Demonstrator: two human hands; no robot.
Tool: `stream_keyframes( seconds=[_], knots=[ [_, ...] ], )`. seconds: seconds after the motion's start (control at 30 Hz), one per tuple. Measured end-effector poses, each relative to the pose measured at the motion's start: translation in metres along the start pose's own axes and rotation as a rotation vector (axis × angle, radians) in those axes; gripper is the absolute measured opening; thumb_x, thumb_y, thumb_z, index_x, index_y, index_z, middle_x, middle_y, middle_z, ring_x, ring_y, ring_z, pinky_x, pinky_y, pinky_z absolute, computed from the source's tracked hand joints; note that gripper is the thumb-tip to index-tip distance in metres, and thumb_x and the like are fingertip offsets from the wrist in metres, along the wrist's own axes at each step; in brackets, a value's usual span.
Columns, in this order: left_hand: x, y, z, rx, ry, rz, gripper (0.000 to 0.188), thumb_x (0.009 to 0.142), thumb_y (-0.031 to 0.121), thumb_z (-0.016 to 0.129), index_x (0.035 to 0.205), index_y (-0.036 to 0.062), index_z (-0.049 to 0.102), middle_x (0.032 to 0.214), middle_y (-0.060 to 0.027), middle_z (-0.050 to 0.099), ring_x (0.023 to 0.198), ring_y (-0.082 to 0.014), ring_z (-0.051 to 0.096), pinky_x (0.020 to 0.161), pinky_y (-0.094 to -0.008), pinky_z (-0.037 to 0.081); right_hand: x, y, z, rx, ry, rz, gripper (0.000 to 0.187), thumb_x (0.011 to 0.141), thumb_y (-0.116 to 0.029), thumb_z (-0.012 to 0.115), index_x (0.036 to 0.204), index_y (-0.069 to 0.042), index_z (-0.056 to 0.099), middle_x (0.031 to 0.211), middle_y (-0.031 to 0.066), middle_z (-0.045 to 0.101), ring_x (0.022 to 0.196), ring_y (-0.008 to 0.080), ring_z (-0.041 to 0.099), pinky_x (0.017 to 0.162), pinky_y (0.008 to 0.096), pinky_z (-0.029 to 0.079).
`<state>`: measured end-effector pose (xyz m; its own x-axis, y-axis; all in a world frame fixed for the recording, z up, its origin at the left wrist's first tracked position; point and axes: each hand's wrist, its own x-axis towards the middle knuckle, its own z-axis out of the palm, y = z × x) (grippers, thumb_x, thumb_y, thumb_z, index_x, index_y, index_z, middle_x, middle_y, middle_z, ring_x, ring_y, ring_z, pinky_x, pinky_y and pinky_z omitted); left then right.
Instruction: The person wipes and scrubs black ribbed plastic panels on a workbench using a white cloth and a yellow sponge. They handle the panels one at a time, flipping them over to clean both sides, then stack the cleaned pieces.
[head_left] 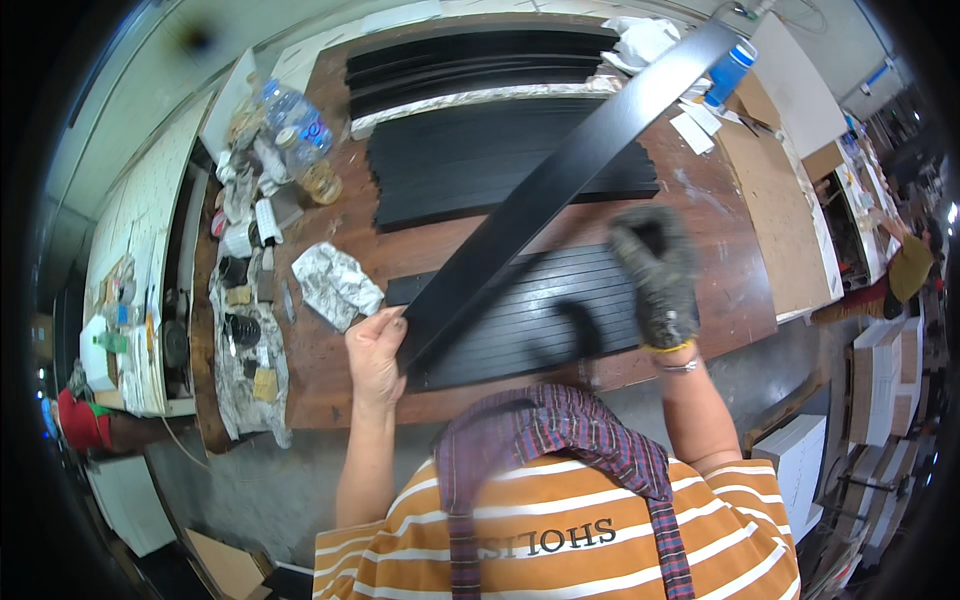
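My bare left hand [376, 348] is closed around the near end of a long, flat black slat [535, 195]. The slat slants up to the right, its far end beside a blue bottle [731, 72]. Apart from the slat, my right hand [655, 272] wears a dark grey knitted glove. Its curled fingers are smeared by motion, so I cannot make out anything in them. Beneath both hands, a row of black slats [590, 300] lies side by side on the brown table [715, 255]. A larger batch of black slats [450, 155] lies beyond.
More black slats [480, 65] are stacked at the table's far side. Crumpled white cloth [335, 283] lies near my left hand. Clear plastic bottles [297, 115], rags and small blocks crowd the left edge. At the right are brown boards [775, 215]. Other people work at both sides.
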<state>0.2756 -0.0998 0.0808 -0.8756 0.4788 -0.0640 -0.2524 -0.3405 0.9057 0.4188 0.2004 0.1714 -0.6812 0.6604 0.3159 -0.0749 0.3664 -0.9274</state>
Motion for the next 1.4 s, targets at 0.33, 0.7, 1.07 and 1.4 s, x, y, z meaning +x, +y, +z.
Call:
stream_keyframes(
  seconds=[0.33, 0.7, 1.07, 1.4],
  knots=[
    [-0.002, 0.004, -0.02, 0.172, 0.001, 0.21, 0.013, 0.096, 0.003, 0.061, 0.102, -0.0029, 0.071, 0.097, -0.0108, 0.073, 0.084, -0.0155, 0.069, 0.078, -0.0295, 0.056, 0.002, 0.003, 0.091, 1.016, -0.218, 0.667, 0.041, 0.093, -0.007, 0.063, 0.132, -0.001, 0.052, 0.094, 0.009, 0.066, 0.084, 0.0237, 0.067, 0.088, 0.042, 0.055],
    [-0.061, 0.018, -0.316, 1.665, 0.866, -0.016, 0.045, 0.078, 0.019, 0.081, 0.118, 0.005, 0.067, 0.108, -0.0181, 0.069, 0.103, -0.0405, 0.063, 0.089, -0.0501, 0.05, 0.027, 0.012, 0.086, 1.076, -0.269, 0.53, 0.038, 0.096, -0.011, 0.063, 0.131, 0.002, 0.056, 0.093, 0.0077, 0.061, 0.079, 0.0197, 0.061, 0.079, 0.0386, 0.054],
    [-0.019, 0.049, 0.054, 0.952, -0.244, 0.956, 0.052, 0.069, -0.003, 0.073, 0.117, 0.015, 0.07, 0.123, -0.0065, 0.057, 0.114, -0.0289, 0.056, 0.096, -0.0404, 0.049, 0.049, -0.003, 0.092, 1.077, -0.012, 0.477, 0.017, 0.099, -0.02, 0.061, 0.102, -0.003, 0.062, 0.075, 0.0066, 0.06, 0.065, 0.0223, 0.06, 0.066, 0.0396, 0.052],
    [0.002, 0.043, 0.06, 1.071, -0.324, 0.949, 0.053, 0.063, -0.004, 0.074, 0.113, 0.0159, 0.075, 0.12, -0.0136, 0.06, 0.109, -0.032, 0.058, 0.091, -0.043, 0.049, 0.045, 0.006, 0.061, 1.04, 0.06, 0.433, 0.016, 0.1, -0.02, 0.06, 0.101, -0.004, 0.061, 0.075, 0.0067, 0.06, 0.065, 0.0226, 0.06, 0.066, 0.041, 0.052]
  ],
)
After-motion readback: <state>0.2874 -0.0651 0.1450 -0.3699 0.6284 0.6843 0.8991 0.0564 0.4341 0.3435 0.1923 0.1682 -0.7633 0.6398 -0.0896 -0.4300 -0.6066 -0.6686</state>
